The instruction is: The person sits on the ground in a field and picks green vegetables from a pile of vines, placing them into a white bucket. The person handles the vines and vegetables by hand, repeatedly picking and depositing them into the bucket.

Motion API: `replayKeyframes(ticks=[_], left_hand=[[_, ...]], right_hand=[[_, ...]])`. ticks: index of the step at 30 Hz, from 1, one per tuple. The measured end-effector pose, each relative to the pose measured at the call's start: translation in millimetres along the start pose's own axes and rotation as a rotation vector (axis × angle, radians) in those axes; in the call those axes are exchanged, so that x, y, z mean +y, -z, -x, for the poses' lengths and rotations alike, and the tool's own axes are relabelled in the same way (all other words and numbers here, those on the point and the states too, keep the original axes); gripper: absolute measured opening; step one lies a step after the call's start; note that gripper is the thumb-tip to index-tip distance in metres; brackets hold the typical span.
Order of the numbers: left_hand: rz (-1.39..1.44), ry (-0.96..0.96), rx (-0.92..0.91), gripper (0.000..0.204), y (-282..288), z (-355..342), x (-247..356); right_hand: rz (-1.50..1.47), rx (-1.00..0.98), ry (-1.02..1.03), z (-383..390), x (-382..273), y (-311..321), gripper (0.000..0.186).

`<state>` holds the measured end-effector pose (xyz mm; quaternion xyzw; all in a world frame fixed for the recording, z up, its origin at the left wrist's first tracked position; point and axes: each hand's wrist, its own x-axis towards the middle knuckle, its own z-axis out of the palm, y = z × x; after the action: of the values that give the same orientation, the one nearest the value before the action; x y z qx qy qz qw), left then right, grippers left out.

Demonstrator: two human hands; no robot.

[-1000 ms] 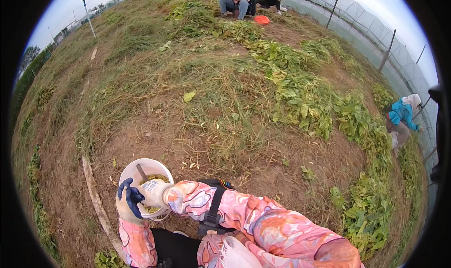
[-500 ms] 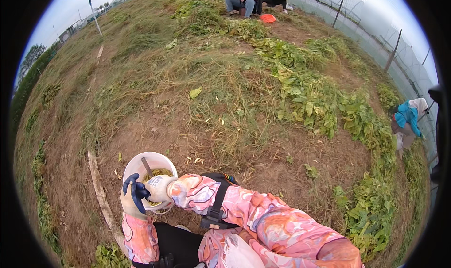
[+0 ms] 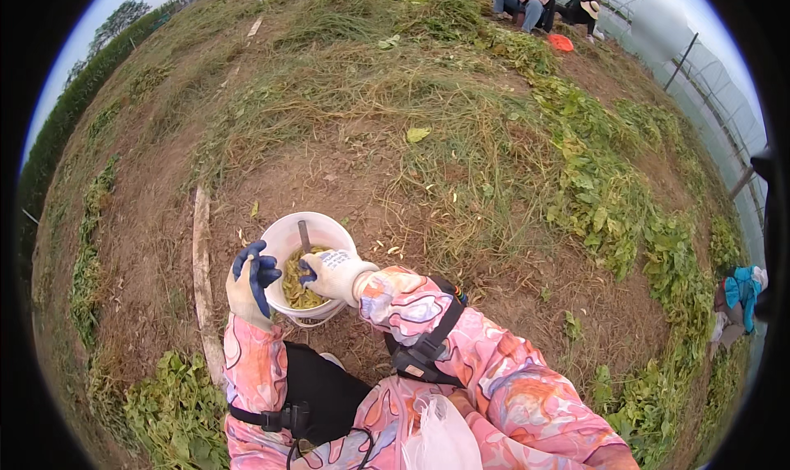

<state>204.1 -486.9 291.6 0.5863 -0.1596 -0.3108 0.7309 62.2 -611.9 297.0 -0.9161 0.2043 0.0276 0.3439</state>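
Observation:
A white bucket [image 3: 284, 238] stands on the soil in front of me, with yellow-green bean pods [image 3: 298, 293] inside. A flat grey-brown stick [image 3: 304, 236] leans up against its far inner wall. My right hand [image 3: 336, 274], in a cream glove with blue fingertips, reaches in over the pods from the right. Its fingers are curled; whatever they may hold is hidden. My left hand [image 3: 251, 285], gloved alike, is raised beside the bucket's left rim, its blue fingers bent but apart, with nothing visible in them.
A pale wooden strip [image 3: 202, 281] lies left of the bucket. Pulled green plants [image 3: 177, 408] and dry grass [image 3: 329, 100] cover much ground. Two people sit or crouch at the far right near a red-orange container [image 3: 560, 43]; another person [image 3: 741, 297] bends by the right-hand netting.
The view has swung left, so the scene sits further right. My hands, overlapping earlier, are now apart: the right is over the pods, the left by the rim.

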Motion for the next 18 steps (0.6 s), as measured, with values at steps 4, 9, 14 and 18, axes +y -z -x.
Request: replayKeyframes(ticks=[4, 9, 14, 18], left_hand=[[0.023, -0.028, 0.175, 0.024, 45.9, 4.4, 18.6], [0.022, 0.074, 0.292, 0.023, 98.3, 23.3, 22.9], [0.189, 0.131, 0.233, 0.028, 94.9, 28.3, 10.8], [0.45, 0.177, 0.166, 0.03, 53.8, 23.7, 9.7]], right_hand=[[-0.142, 0.244, -0.198, -2.6, 39.5, 12.9, 0.045], [-0.506, 0.407, -0.324, 4.5, 83.1, 35.5, 0.032], [-0.303, 0.197, -0.398, 8.5, 86.8, 34.9, 0.033], [0.156, 0.127, -0.265, 5.0, 83.4, 20.6, 0.038]])
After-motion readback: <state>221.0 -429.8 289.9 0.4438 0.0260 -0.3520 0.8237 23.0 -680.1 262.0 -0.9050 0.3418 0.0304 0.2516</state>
